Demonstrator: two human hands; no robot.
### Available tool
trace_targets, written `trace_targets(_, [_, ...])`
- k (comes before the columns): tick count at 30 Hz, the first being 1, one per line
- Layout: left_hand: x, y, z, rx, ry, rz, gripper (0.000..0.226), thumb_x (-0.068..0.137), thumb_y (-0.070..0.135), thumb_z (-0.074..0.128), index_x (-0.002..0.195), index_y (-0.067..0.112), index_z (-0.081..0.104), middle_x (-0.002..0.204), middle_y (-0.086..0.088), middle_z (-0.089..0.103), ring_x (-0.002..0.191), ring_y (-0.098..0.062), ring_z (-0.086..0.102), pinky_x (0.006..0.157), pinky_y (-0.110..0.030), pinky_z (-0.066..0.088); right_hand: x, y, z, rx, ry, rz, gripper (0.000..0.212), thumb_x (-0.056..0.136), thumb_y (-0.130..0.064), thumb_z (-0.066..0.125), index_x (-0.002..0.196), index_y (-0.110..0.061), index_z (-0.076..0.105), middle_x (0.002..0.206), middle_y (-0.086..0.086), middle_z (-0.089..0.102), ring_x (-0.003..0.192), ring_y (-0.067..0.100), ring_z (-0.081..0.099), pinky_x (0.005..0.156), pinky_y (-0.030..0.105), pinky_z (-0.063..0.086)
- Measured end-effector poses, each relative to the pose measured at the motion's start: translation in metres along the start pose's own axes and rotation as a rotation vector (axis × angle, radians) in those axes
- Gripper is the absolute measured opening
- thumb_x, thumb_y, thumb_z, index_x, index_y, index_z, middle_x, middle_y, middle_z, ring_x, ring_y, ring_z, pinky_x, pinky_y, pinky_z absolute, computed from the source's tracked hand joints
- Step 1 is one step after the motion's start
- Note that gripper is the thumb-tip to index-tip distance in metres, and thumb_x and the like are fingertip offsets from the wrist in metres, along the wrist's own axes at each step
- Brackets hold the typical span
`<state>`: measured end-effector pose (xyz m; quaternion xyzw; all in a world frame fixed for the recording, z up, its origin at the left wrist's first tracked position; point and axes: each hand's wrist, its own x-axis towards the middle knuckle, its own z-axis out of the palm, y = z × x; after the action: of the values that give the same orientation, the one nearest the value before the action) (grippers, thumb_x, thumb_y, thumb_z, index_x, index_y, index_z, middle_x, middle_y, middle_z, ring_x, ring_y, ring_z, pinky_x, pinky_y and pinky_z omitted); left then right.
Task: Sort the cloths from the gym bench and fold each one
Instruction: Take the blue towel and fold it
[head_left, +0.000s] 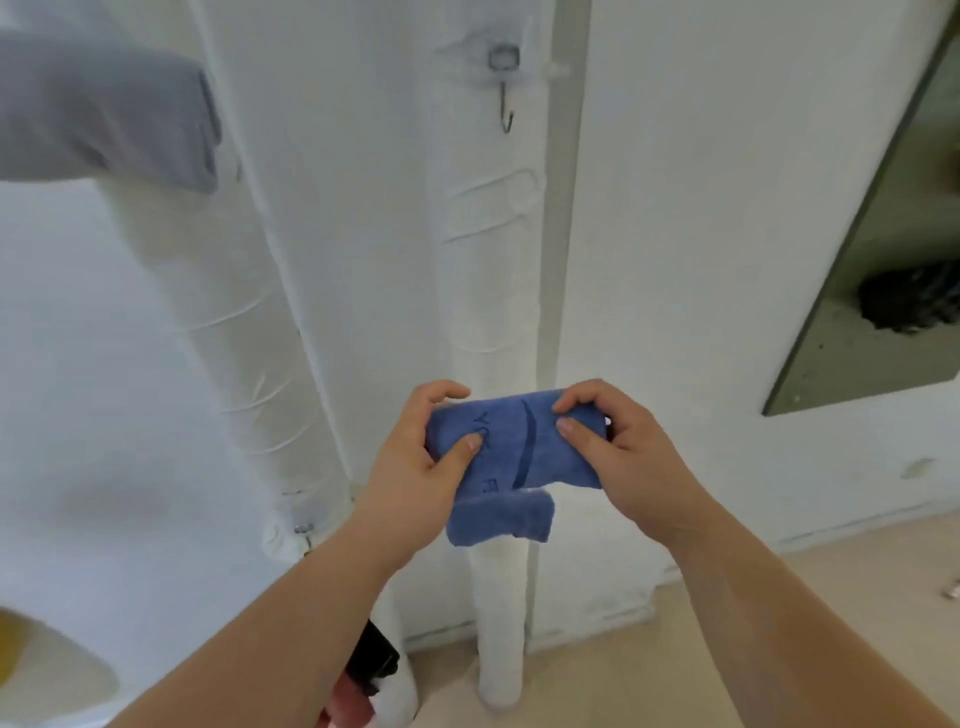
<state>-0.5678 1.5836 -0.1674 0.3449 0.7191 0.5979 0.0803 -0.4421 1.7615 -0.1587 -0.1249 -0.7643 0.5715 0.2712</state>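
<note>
My left hand (415, 457) and right hand (618, 441) pinch the blue cloth (511, 457) in mid-air before the white wall (701, 208); soft and light, it seems best gripped at its folded edges.

Straight ahead of the small blue terry cloth (514, 452) that my left hand (415, 467) and right hand (623, 452) pinch, a white tape-wrapped upright pipe (493, 312) runs up the white wall (701, 208) and closes that way. A slanted white wrapped pipe (234, 322) bars the left, a grey hanging cloth (114, 104) fills the upper left, a small metal hook (505, 111) juts overhead. Open air lies below, down to the pale floor (779, 597)
</note>
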Motion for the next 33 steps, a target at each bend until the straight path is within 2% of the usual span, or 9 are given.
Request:
trace_targets(5, [0.021,0.031,0.025,0.124,0.147,0.183,0.032,0.096,0.003,0.059,0.096,0.035,0.064,0.124,0.005,0.056,0.115,-0.008,0.058,0.098,-0.02,0.046,0.041,-0.015,-0.023,0.006,0.047,-0.09,0.037,0.094,0.002,0.053,0.079,-0.026,0.072,0.101,-0.004,0.067,0.092,0.01,0.065,0.081,0.028,0.052])
trace_targets(7, [0.034,0.048,0.024,0.077,0.148,0.184,0.024,0.086,0.015,0.071,0.098,0.035,0.065,0.124,0.005,0.056,0.116,-0.006,0.058,0.098,-0.021,0.047,0.057,-0.03,-0.031,0.066,0.005,-0.118,0.026,0.09,-0.004,0.059,0.084,-0.026,0.072,0.105,-0.002,0.067,0.095,0.01,0.065,0.081,0.027,0.05])
trace_targets(9, [0.048,0.065,0.017,0.07,0.174,0.19,0.035,0.072,0.023,0.078,0.099,0.039,0.064,0.122,0.006,0.058,0.113,-0.005,0.059,0.096,-0.021,0.049,0.072,-0.048,-0.041,0.063,-0.089,-0.171,0.021,0.079,-0.015,0.072,0.095,-0.029,0.07,0.113,-0.003,0.066,0.104,0.011,0.065,0.082,0.03,0.055])
trace_targets(11, [0.062,0.085,0.008,0.062,0.208,0.208,0.039,0.069,0.019,0.082,0.1,0.037,0.065,0.121,0.006,0.06,0.111,-0.007,0.062,0.095,-0.029,0.053,0.09,-0.067,-0.051,0.016,-0.155,-0.238,0.031,0.076,-0.015,0.081,0.099,-0.03,0.069,0.119,-0.004,0.064,0.108,0.013,0.065,0.086,0.033,0.058])
trace_targets(15, [0.093,0.127,-0.008,0.088,0.247,0.291,0.039,0.072,0.005,0.083,0.096,0.031,0.067,0.12,0.002,0.061,0.11,-0.013,0.062,0.097,-0.042,0.055,0.125,-0.11,-0.061,-0.018,-0.151,-0.391,0.03,0.082,-0.004,0.078,0.09,-0.032,0.071,0.117,0.0,0.063,0.107,0.013,0.064,0.09,0.033,0.056])
trace_targets(19, [0.122,0.166,-0.015,0.063,0.297,0.364,0.024,0.07,0.029,0.08,0.088,0.033,0.065,0.12,-0.004,0.06,0.11,-0.017,0.061,0.091,-0.034,0.054,0.155,-0.148,-0.064,0.009,-0.107,-0.51,0.028,0.082,-0.002,0.076,0.082,-0.03,0.072,0.115,0.005,0.062,0.105,0.014,0.064,0.089,0.029,0.056])
trace_targets(24, [0.16,0.188,-0.029,0.131,0.4,0.452,0.031,0.073,0.005,0.083,0.091,0.024,0.065,0.12,-0.007,0.061,0.102,-0.011,0.061,0.087,-0.029,0.054,0.192,-0.178,-0.062,-0.066,-0.004,-0.612,0.026,0.078,-0.009,0.081,0.089,-0.031,0.072,0.118,0.002,0.06,0.106,0.008,0.062,0.088,0.02,0.052])
trace_targets(29, [0.189,0.183,-0.034,0.219,0.439,0.469,0.039,0.072,0.008,0.084,0.089,0.035,0.063,0.12,0.003,0.057,0.103,0.002,0.057,0.089,-0.02,0.05,0.221,-0.174,-0.065,-0.221,0.01,-0.667,0.031,0.079,-0.012,0.082,0.097,-0.035,0.07,0.121,0.001,0.051,0.107,-0.007,0.054,0.088,0.004,0.043])
trace_targets(33, [0.202,0.176,-0.035,0.242,0.449,0.502,0.042,0.072,0.007,0.084,0.087,0.04,0.062,0.118,0.005,0.055,0.101,0.008,0.054,0.087,-0.013,0.048,0.232,-0.167,-0.065,-0.249,0.023,-0.697,0.031,0.079,-0.011,0.081,0.098,-0.033,0.069,0.119,0.001,0.05,0.1,-0.014,0.052,0.086,0.002,0.042])
